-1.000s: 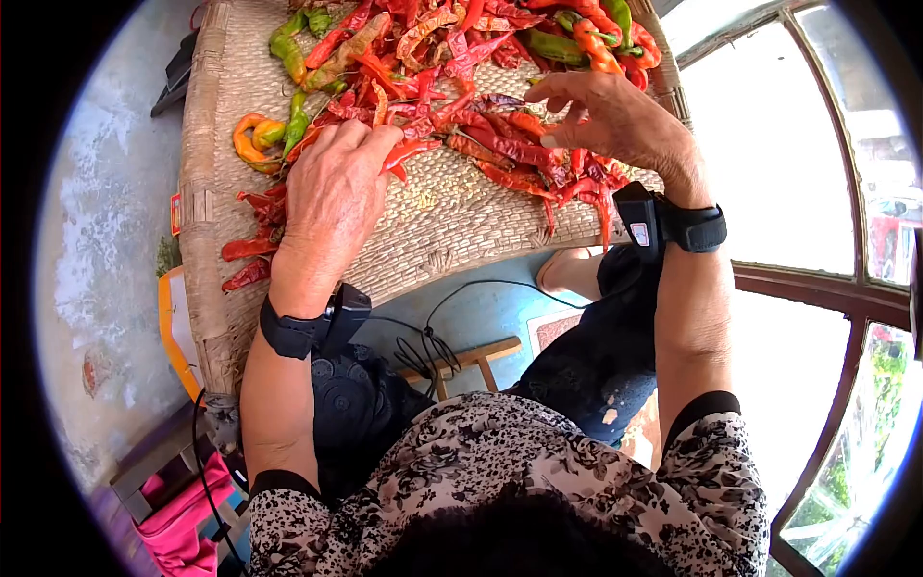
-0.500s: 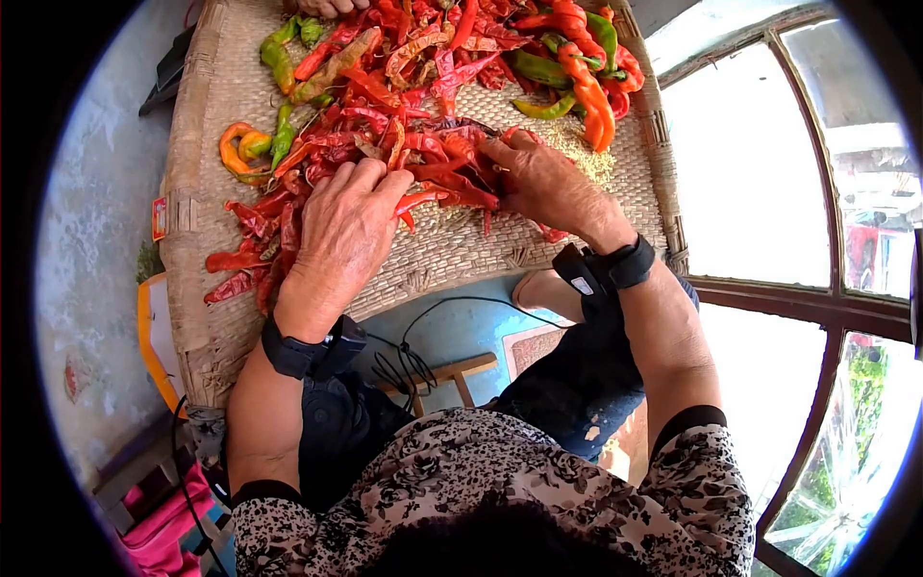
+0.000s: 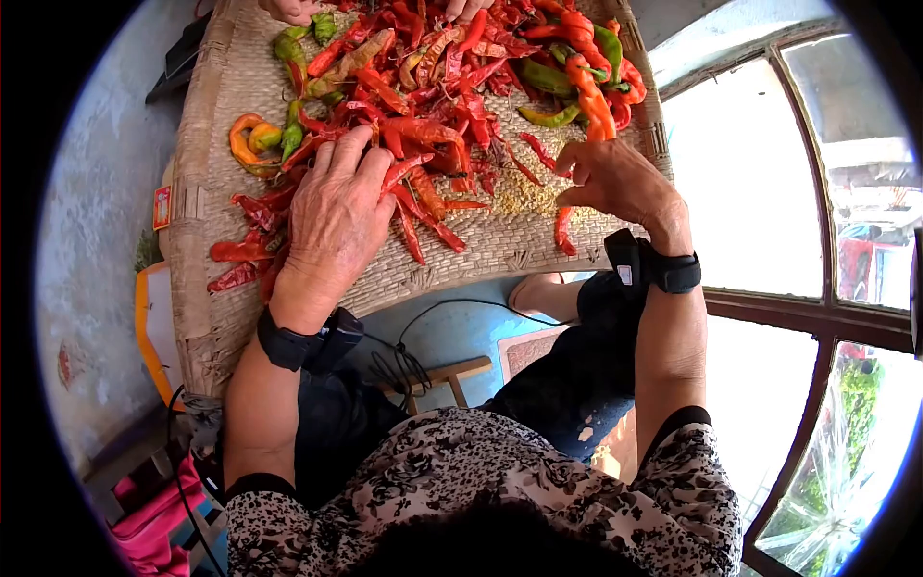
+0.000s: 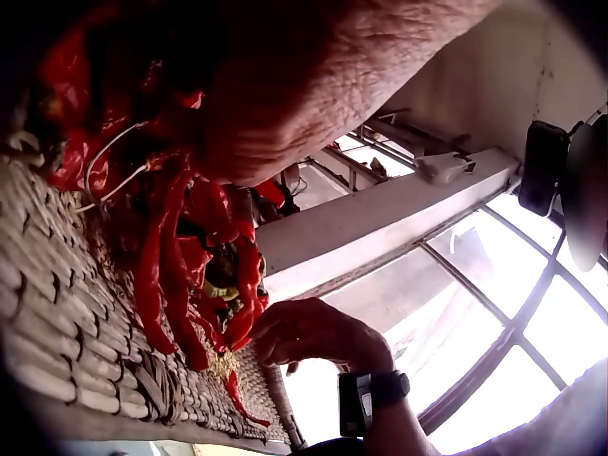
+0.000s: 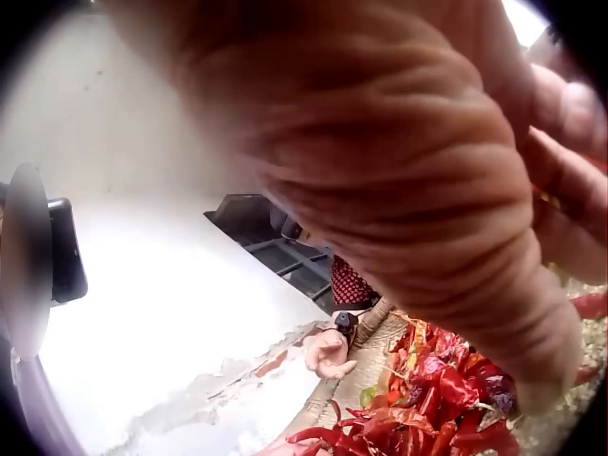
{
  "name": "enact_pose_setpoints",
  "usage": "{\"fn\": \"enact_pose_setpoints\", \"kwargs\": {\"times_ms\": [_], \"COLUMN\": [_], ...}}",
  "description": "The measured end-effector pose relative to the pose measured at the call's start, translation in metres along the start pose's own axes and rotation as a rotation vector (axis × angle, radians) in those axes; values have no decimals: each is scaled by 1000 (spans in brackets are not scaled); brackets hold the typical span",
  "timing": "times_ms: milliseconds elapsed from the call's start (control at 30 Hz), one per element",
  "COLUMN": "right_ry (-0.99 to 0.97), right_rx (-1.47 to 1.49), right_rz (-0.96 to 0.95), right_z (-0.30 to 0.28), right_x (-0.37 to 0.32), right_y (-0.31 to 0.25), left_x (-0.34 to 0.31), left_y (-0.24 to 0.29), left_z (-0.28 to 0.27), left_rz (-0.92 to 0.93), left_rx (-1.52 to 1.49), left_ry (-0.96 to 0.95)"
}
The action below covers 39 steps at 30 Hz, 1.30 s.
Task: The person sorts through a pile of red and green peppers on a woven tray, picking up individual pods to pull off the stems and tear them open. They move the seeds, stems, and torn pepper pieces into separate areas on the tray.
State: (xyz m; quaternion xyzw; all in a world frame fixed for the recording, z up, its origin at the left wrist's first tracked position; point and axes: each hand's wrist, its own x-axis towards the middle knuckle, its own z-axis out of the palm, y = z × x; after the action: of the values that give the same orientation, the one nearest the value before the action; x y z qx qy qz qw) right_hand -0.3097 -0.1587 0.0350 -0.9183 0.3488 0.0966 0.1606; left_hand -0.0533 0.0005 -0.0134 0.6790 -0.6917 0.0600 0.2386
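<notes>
My left hand point(image 3: 338, 207) lies over the near-left part of a heap of dried red chili peppers point(image 3: 423, 144) and grips a red chili point(image 3: 409, 171) whose tip juts out past the thumb. Its fingertips are hidden among the pods. Two long red chilies point(image 4: 176, 275) trail from under that hand toward the mat's near edge. My right hand point(image 3: 615, 188) hovers over the right side of the woven mat point(image 3: 481, 245), fingers loosely bent and holding nothing. Just below its fingers, a single red chili point(image 3: 564, 231) lies among pale loose seeds point(image 3: 514, 197).
Fresh orange-red peppers point(image 3: 591, 101) and a green pepper point(image 3: 550, 116) lie at the far right. An orange curled pepper point(image 3: 248, 144) sits at the left. Another person's hands point(image 3: 468, 8) reach in at the far edge. A window point(image 3: 740, 173) borders the right side.
My right hand swept the near-right chilies leftward toward my left hand, then drew back right, baring seeds on the mat. Another person's hands have come into view at the far edge.
</notes>
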Motion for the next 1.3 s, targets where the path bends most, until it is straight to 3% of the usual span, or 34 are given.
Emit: {"fn": "enact_pose_setpoints", "kwargs": {"times_ms": [67,200,233,333,400,533,667,733,767,833,900,967,1033,1100,1133,1300], "right_ry": [-104,-128,-181,-93,71,264,150,286,414,734,814,527,496,349,329,289], "right_rx": [96,-48,57,126,290,655,467,658,952,1016,886,185,131,-107,-103,-124], "right_rz": [70,-18,16,-141,-300,-248,-202,-138,-262,-349,-320,-123,-139,-36,65,93], "right_z": [2,42,46,56,64,42,22,14,12,9,11,18,33,45,50,55], "right_x": [-12,-19,-15,-3,9,22,32,36,39,48,47,40,36,35,36,36], "right_y": [-3,10,9,-4,-15,-19,-3,-7,-10,-21,-10,14,21,23,20,15], "left_x": [0,0,-1,-1,-1,-1,-1,0,-1,-1,-1,-1,-2,-1,-2,-3], "left_y": [0,1,2,4,4,2,3,7,6,4,4,3,2,3,3,3], "left_z": [-2,-4,-4,-3,-1,0,-2,-3,-3,-1,-2,-2,0,-2,-3,-1], "left_rz": [-11,-16,-11,-6,-8,9,0,8,3,15,15,12,11,3,2,6], "left_rx": [-11,-21,-22,-30,-47,-42,-61,-75,-73,-56,-54,-48,-66,-73,-84,-101], "left_ry": [-25,-77,-75,-111,-138,-105,-97,-80,-77,-90,-94,-94,-107,-99,-110,-130]}}
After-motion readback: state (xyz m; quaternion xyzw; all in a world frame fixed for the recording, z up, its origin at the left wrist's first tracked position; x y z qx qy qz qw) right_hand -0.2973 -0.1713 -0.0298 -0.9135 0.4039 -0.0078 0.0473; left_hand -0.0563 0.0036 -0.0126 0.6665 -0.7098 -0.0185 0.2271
